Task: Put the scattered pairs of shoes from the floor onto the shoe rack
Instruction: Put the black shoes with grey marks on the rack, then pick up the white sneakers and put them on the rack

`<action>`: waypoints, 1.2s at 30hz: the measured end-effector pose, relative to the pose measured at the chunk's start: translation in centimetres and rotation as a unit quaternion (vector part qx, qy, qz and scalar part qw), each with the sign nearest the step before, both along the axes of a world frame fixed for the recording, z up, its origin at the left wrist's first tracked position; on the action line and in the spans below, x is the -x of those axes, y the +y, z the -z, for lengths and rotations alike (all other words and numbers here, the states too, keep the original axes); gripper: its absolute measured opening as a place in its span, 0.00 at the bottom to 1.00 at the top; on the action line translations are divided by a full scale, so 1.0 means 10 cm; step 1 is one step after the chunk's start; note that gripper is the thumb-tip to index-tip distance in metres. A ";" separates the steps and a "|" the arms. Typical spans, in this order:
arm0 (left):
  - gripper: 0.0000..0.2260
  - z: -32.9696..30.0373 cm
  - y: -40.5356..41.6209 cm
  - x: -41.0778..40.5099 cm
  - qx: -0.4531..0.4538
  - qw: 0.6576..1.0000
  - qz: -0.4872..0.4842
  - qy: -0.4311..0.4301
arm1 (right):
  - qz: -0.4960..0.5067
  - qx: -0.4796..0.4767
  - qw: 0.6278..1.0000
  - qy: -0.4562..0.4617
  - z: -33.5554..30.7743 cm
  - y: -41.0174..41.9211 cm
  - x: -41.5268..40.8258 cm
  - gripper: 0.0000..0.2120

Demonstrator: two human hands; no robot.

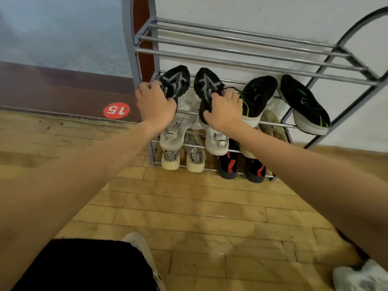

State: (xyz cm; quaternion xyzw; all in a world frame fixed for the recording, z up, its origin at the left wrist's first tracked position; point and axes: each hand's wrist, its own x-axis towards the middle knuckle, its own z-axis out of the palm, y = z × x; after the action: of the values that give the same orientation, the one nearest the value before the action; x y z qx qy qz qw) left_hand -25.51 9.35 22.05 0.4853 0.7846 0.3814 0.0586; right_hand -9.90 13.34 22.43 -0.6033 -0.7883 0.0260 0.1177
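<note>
Both hands curled on the black pair, second tier of the shoe rack (241,50): left hand (154,102) gripping left shoe (176,80), right hand (224,111) holding right shoe (206,87). Risk on release: heels slipping between the bars, dragging down the loose lace (233,88).

The left hand (154,106) is covering the heel of the black knit sneaker with grey stripes (176,81), so its grip there is not showing. The right hand (225,111) is hiding the heel and collar of the matching black sneaker (206,87). Below that hand, the olive-tan shoe (271,124) is lying mostly behind the forearm and the black-and-green trainer (257,95). The grey metal tube shoe rack (252,53) is running off the frame's right edge. Far below the right hand, a blurred white shoe (361,277) is getting cut off at the bottom corner.
</note>
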 end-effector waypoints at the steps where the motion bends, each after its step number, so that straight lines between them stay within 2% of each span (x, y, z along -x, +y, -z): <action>1: 0.20 -0.03 -0.06 -0.03 -0.011 1.000 0.004 0.021 | -0.021 -0.017 1.000 -0.009 -0.02 -0.07 -0.07 0.18; 4: 0.18 -0.08 -0.26 -0.19 -0.052 0.992 0.045 0.106 | -0.046 -0.031 0.998 0.018 -0.07 -0.29 -0.37 0.20; 6: 0.17 -0.07 -0.39 -0.36 -0.057 0.985 0.104 0.129 | -0.047 -0.038 0.997 0.038 -0.08 -0.47 -0.64 0.20; 9: 0.16 0.01 -0.54 -0.75 -0.036 0.973 0.198 0.113 | -0.017 -0.022 0.999 0.043 -0.01 -0.72 -1.14 0.20; 14: 0.13 0.17 -0.71 -1.67 -0.005 0.946 0.310 0.092 | 0.105 0.047 0.991 0.065 0.22 -1.04 -2.17 0.20; 18: 0.13 0.28 -0.78 -2.44 0.020 0.915 0.397 0.068 | 0.185 0.110 0.974 0.064 0.36 -1.24 -3.06 0.23; 22: 0.14 0.41 -0.81 -3.20 0.068 0.885 0.456 0.060 | 0.272 0.152 0.947 0.076 0.47 -1.42 -3.89 0.21; 26: 0.13 0.69 -0.85 -3.92 0.120 0.857 0.498 0.064 | 0.371 0.195 0.899 0.128 0.81 -1.66 -4.64 0.20; 29: 0.15 1.00 -0.93 -4.39 0.163 0.831 0.527 0.072 | 0.438 0.232 0.853 0.162 1.29 -1.87 -5.15 0.10; 31: 0.15 1.24 -0.96 -4.65 0.194 0.811 0.545 0.088 | 0.482 0.239 0.820 0.197 1.55 -2.06 -5.37 0.12; 33: 0.16 1.44 -1.00 -4.84 0.221 0.790 0.563 0.108 | 0.522 0.261 0.780 0.225 1.75 -2.23 -5.49 0.08; 36: 0.18 1.75 -1.07 -5.14 0.273 0.751 0.588 0.122 | 0.568 0.284 0.727 0.262 2.13 -2.42 -5.67 0.19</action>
State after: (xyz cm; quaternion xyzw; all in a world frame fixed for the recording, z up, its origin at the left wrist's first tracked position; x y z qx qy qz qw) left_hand 25.85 -1.33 4.59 0.8568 0.4153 -0.0214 0.3049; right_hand 46.80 -10.83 1.16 -0.9129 -0.1922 0.3337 0.1352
